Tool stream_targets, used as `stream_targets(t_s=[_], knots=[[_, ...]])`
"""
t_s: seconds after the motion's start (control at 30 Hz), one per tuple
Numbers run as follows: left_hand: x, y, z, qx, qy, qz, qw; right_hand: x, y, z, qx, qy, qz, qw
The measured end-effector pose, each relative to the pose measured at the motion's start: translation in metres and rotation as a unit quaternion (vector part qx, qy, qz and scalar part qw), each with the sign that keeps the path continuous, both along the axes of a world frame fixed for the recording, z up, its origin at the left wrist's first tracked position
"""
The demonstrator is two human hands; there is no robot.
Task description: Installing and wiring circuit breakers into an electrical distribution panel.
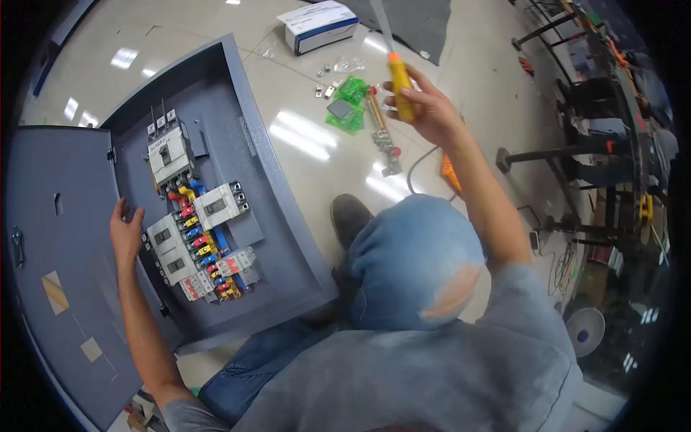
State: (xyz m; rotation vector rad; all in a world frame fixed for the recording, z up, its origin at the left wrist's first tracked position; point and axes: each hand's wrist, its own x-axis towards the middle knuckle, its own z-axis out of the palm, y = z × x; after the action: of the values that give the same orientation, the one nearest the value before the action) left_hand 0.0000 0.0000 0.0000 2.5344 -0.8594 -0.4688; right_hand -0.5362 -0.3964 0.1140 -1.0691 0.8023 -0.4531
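Observation:
In my right hand point(435, 114), raised over the floor, is a screwdriver point(400, 85) with a yellow and orange handle, its shaft slanting up and away. My left hand point(127, 229) is at the hinge side of a grey metal electrical cabinet point(263, 137), fingers apart and holding nothing; whether it touches the edge I cannot tell. Inside the cabinet are a large grey circuit breaker point(170, 155), a smaller breaker point(214, 206) to its lower right, more breakers point(170, 248) on the left, and a column of red, yellow and blue coloured connections point(201, 245) between them.
The cabinet door point(54, 216) hangs wide at the left. On the shiny floor lie green plastic wrapping point(353, 90), a metal bar assembly point(381, 133), small metal parts point(330, 91) and a white and blue box point(320, 27). An orange object point(450, 174) and a dark cable sit near my right knee.

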Motion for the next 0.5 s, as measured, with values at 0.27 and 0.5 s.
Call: stream_targets(t_s=[0.27,0.5], knots=[[-0.093,-0.103,0.078,-0.070,0.071,-0.051,0.994,-0.036,-0.077,-0.112,-0.059,0.290,-0.106,0.949],[-0.144,-0.169,0.080,-0.083,0.125,-0.113,0.982,0.008,-0.112,-0.163,-0.151,0.326,-0.087,0.929]])
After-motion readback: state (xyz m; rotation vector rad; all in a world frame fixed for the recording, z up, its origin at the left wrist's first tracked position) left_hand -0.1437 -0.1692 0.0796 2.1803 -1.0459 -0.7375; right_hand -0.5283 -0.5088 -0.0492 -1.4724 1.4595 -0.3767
